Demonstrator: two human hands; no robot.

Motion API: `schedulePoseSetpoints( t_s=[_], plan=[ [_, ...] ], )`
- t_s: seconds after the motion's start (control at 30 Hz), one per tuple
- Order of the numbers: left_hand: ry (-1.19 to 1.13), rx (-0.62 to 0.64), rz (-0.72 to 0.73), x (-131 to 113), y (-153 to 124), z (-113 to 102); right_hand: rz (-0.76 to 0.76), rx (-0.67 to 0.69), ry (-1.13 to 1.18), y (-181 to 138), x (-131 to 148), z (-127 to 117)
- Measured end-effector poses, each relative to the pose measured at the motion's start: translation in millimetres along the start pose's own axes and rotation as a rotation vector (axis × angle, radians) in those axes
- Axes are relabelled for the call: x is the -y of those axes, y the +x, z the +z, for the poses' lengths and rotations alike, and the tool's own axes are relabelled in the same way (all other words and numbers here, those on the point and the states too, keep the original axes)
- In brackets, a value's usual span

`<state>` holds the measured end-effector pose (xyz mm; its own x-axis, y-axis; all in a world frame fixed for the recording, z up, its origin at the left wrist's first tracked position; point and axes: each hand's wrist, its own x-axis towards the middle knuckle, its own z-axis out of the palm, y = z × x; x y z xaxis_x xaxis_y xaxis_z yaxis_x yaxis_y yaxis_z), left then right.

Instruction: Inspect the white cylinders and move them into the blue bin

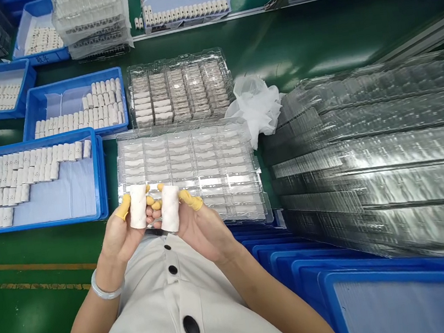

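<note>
Left hand [121, 238] and right hand [203, 230] fingers each hold one white cylinder [170, 210] by clear tray's [264, 196] near-left corner; grip lightly, keep both apart.

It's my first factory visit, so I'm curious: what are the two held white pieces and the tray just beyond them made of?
The white pieces look matte, perhaps ceramic or plastic: opaque, without sharp glints. The tray is probably thin moulded plastic, clear and glossy, given its bright glints.
</note>
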<state>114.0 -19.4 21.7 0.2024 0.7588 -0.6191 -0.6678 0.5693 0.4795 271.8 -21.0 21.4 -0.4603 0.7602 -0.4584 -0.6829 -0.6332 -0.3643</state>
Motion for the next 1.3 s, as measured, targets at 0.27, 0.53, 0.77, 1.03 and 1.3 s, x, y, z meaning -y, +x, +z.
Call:
schedulePoseSetpoints(
  t_s=[0.27,0.53,0.77,1.03,1.3],
  plan=[
    [0.020,-0.020,0.055,7.9,2.3,5.2,0.021,0.006,-0.028,-2.3,9.1,-6.6],
    [0.110,0.022,0.108,25.9,2.9,6.3,0.046,0.041,-0.088,-4.8,18.0,-30.1],
    [0.153,-0.043,0.088,40.7,4.4,15.7,0.027,0.015,-0.117,-11.1,22.1,-35.6],
    [0.115,0.003,0.042,36.6,11.8,10.4,-0.001,0.035,-0.058,-12.9,22.6,-32.1],
    [0.104,-0.026,0.093,14.7,5.3,-7.1,0.010,-0.043,-0.062,2.0,12.2,-16.4]
  ],
)
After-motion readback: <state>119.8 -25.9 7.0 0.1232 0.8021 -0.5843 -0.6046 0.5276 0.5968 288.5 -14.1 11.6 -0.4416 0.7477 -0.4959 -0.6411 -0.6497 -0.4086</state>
